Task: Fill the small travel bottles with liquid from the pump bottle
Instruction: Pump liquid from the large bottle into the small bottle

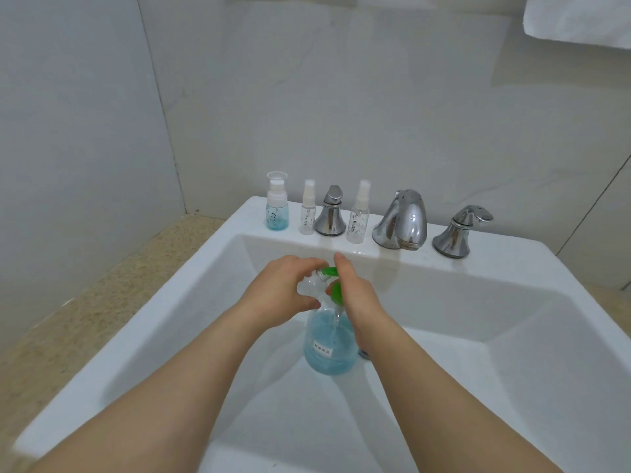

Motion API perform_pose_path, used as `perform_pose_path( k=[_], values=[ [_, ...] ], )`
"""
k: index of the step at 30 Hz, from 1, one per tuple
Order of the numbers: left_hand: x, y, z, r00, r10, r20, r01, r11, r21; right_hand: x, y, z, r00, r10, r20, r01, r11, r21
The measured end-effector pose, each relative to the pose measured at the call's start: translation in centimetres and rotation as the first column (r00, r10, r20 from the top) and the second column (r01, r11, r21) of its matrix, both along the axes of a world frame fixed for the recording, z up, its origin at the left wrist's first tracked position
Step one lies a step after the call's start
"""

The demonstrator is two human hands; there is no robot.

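A speckled counter (68, 302) ran along the far left, meeting the rim of 1 white sink (164, 295). On the sink's back ledge stood 3 small travel bottles, all upright. The leftmost, a capped bottle (277, 206), had a clear cap and blue liquid in its lower part. Next came a clear spray bottle (308, 208). Just beside it was the left tap handle (330, 213), and on that handle's other side stood a second spray bottle (358, 213). Neither spray bottle showed any blue.

Down in the basin, the left hand (283, 288) had its fingers curled round a 4th small clear bottle (309, 286), blurred and partly hidden, held against the top of the pump bottle (329, 343). That 1 pump bottle stood upright on the basin floor between the 2 forearms, about half full of blue liquid, with a small white label on its front. Its green pump head (330, 271) sat between the 2 hands. The right hand (355, 295) gripped it, thumb tucked against the green collar and 1 finger stretched up over the top.

Right of the hands, a bit of metal drain (364, 354) showed by the wrist. On the ledge above were 1 chrome spout (403, 220) and the right tap handle (459, 232), 2 handles in all. A white towel (580, 18) hung at the upper right corner.
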State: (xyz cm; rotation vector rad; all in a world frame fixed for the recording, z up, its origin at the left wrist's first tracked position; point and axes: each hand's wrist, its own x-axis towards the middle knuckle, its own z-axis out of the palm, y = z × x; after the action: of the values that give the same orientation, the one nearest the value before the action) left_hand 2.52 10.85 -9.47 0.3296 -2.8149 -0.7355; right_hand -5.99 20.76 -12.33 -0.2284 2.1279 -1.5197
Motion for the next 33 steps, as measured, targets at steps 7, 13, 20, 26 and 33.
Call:
perform_pose_path(
  k=[7,13,20,26,33],
  values=[
    [-0.1,0.1,-0.4,0.998,0.048,0.035,-0.05,0.998,0.036,0.3,0.0,0.5,0.999,-0.033,0.015,0.032,0.999,0.037],
    [0.0,0.0,-0.2,0.999,0.04,0.016,-0.041,0.997,0.059,0.6,0.0,0.5,0.998,-0.053,0.015,0.053,0.998,0.027],
    [0.0,0.0,-0.1,0.999,0.04,0.002,-0.039,0.992,0.118,0.9,1.0,0.5,0.991,0.021,0.13,0.0,0.986,-0.164],
    [0.2,-0.3,0.0,0.998,0.057,-0.002,-0.055,0.96,0.274,1.1,1.5,1.1,0.97,0.055,0.236,-0.026,0.992,-0.127],
    [0.3,-0.6,0.0,0.998,0.059,-0.003,-0.055,0.948,0.312,1.1,1.6,1.2,0.943,0.017,0.334,-0.005,0.999,-0.037]
  ],
)
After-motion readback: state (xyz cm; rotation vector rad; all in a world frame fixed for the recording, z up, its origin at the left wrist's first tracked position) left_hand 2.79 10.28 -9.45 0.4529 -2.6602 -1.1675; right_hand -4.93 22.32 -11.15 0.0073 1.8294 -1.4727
